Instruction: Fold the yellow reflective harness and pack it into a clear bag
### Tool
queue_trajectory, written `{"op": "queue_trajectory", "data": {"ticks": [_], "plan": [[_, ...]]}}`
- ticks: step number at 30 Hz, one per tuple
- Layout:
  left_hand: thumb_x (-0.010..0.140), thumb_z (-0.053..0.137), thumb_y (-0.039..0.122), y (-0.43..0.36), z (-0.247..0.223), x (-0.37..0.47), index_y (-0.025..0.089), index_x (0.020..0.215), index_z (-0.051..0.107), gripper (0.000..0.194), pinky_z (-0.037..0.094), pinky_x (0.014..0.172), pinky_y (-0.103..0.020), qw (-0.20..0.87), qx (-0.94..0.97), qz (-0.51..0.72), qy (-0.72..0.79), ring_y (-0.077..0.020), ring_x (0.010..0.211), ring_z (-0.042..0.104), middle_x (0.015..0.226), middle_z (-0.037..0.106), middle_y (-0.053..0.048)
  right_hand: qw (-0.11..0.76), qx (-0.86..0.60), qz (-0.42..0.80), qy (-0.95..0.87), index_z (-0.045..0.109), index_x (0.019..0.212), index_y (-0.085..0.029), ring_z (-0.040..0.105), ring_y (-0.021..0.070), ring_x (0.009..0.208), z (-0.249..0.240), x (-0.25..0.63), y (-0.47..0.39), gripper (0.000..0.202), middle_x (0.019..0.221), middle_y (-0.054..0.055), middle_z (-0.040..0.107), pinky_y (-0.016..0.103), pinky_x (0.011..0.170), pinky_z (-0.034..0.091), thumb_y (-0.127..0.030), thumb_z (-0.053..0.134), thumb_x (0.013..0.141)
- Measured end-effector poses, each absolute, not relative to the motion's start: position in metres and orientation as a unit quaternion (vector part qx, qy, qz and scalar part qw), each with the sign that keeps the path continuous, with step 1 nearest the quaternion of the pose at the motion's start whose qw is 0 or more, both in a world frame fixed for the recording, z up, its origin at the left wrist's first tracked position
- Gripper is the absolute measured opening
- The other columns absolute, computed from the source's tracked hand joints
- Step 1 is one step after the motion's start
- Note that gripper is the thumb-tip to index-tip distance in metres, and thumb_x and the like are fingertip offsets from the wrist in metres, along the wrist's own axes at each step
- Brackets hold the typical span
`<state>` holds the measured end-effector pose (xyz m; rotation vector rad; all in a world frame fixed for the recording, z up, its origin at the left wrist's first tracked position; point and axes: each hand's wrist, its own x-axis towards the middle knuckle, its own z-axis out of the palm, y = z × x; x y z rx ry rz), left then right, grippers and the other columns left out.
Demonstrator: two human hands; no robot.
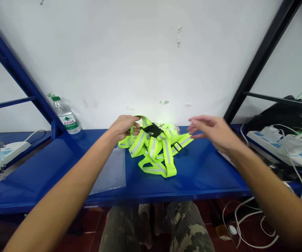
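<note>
A neon yellow reflective strap vest (153,148) with grey stripes lies bunched on the blue table (198,178). Its black patch (153,130) faces up near the top of the heap. My left hand (126,126) is closed on a strap at the heap's upper left, raising it slightly. To the right, my right hand (211,131) hovers by a strap end with its fingers apart and nothing in them; it is a little blurred. A clear plastic bag (111,171) lies flat below my left hand, partly hidden by my forearm.
A water bottle (67,115) with a green cap stands at the back left against the white wall. At the right are a power strip (279,147) with plugs and white cables, a black bag (279,115) and a phone (226,157) partly behind my forearm. Another power strip (6,154) sits at far left.
</note>
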<state>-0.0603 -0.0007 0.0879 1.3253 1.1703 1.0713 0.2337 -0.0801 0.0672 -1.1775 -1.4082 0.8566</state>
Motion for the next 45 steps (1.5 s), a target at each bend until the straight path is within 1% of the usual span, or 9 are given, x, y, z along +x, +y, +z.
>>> {"op": "queue_trajectory", "data": {"ticks": [4, 8, 14, 23, 30, 34, 37, 41, 45], "plan": [[0.075, 0.065, 0.013, -0.021, 0.103, -0.019, 0.014, 0.078, 0.061, 0.005, 0.046, 0.051, -0.029, 0.546, 0.584, 0.398, 0.451, -0.0083, 0.043, 0.045, 0.050, 0.042, 0.004, 0.386, -0.506, 0.238, -0.734, 0.058, 0.127, -0.020, 0.064, 0.0290, 0.102, 0.036, 0.183, -0.074, 0.072, 0.125, 0.016, 0.063, 0.043, 0.081, 0.055, -0.041, 0.083, 0.064], [0.077, 0.066, 0.018, -0.027, 0.117, -0.031, 0.016, 0.098, 0.069, 0.021, 0.041, 0.048, -0.027, 0.601, 0.638, 0.303, 0.374, -0.0038, 0.039, 0.031, 0.051, 0.037, 0.006, 0.399, -0.468, 0.340, -0.712, 0.070, 0.096, -0.016, 0.067, 0.0240, 0.090, 0.022, 0.186, -0.056, 0.029, 0.097, 0.009, 0.072, 0.040, 0.079, 0.054, -0.038, 0.071, 0.076], [0.062, 0.078, 0.015, -0.003, 0.102, -0.079, 0.018, 0.099, 0.070, 0.039, 0.050, 0.059, -0.031, 0.407, 0.675, 0.339, 0.513, -0.0145, 0.059, 0.059, 0.072, 0.063, -0.003, 0.499, -0.410, 0.552, -0.526, 0.070, 0.083, -0.018, 0.065, 0.0157, 0.062, 0.042, 0.229, -0.046, 0.033, 0.073, 0.002, 0.071, 0.030, 0.063, 0.055, -0.037, 0.086, 0.061], [0.067, 0.083, 0.022, 0.011, 0.081, -0.108, 0.012, 0.089, 0.067, 0.029, 0.057, 0.088, -0.039, 0.646, 0.529, 0.416, 0.361, -0.0215, 0.083, 0.070, 0.077, 0.070, -0.007, 0.562, -0.425, 0.500, -0.504, 0.072, 0.080, -0.018, 0.063, 0.0147, 0.060, 0.063, 0.262, -0.037, 0.033, 0.071, 0.003, 0.070, 0.028, 0.061, 0.055, -0.044, 0.084, 0.064], [0.090, 0.060, 0.035, 0.004, 0.088, -0.110, 0.024, 0.120, 0.063, 0.032, 0.056, 0.088, -0.039, 0.580, 0.516, 0.548, 0.312, -0.0148, 0.073, 0.063, 0.060, 0.060, 0.003, 0.432, -0.544, 0.328, -0.640, 0.074, 0.078, -0.017, 0.065, 0.0173, 0.067, 0.059, 0.295, -0.029, 0.021, 0.075, 0.004, 0.073, 0.027, 0.060, 0.053, -0.017, 0.083, 0.059], [0.084, 0.067, 0.043, 0.008, 0.086, -0.118, 0.023, 0.121, 0.064, 0.042, 0.055, 0.084, -0.035, 0.591, 0.530, 0.536, 0.286, -0.0145, 0.064, 0.061, 0.045, 0.042, 0.008, 0.491, -0.621, 0.282, -0.542, 0.070, 0.069, -0.017, 0.064, 0.0181, 0.058, 0.051, 0.306, -0.022, 0.013, 0.064, 0.006, 0.069, 0.028, 0.050, 0.054, -0.013, 0.079, 0.061], [0.068, 0.082, 0.034, 0.010, 0.082, -0.130, 0.019, 0.121, 0.065, 0.058, 0.054, 0.080, -0.028, 0.610, 0.581, 0.444, 0.305, -0.0160, 0.072, 0.065, 0.056, 0.057, 0.003, 0.542, -0.581, 0.402, -0.454, 0.067, 0.073, -0.017, 0.065, 0.0191, 0.060, 0.053, 0.310, -0.024, 0.011, 0.069, 0.007, 0.070, 0.030, 0.051, 0.057, -0.016, 0.075, 0.066], [0.056, 0.086, 0.019, 0.012, 0.079, -0.139, 0.020, 0.122, 0.065, 0.070, 0.054, 0.084, -0.031, 0.562, 0.659, 0.308, 0.394, -0.0209, 0.094, 0.068, 0.104, 0.071, -0.010, 0.549, -0.486, 0.518, -0.440, 0.055, 0.062, -0.020, 0.050, 0.0102, 0.042, 0.066, 0.310, -0.035, 0.016, 0.052, -0.001, 0.055, 0.027, 0.049, 0.053, -0.017, 0.068, 0.070], [0.059, 0.081, 0.026, 0.019, 0.069, -0.130, 0.018, 0.119, 0.064, 0.062, 0.055, 0.081, -0.036, 0.407, 0.692, 0.338, 0.491, -0.0216, 0.088, 0.068, 0.104, 0.069, -0.010, 0.489, -0.469, 0.562, -0.474, 0.045, 0.054, -0.019, 0.022, 0.0013, 0.032, 0.073, 0.294, -0.045, 0.031, 0.041, -0.008, 0.035, 0.019, 0.036, 0.034, -0.019, 0.072, 0.069]]}}
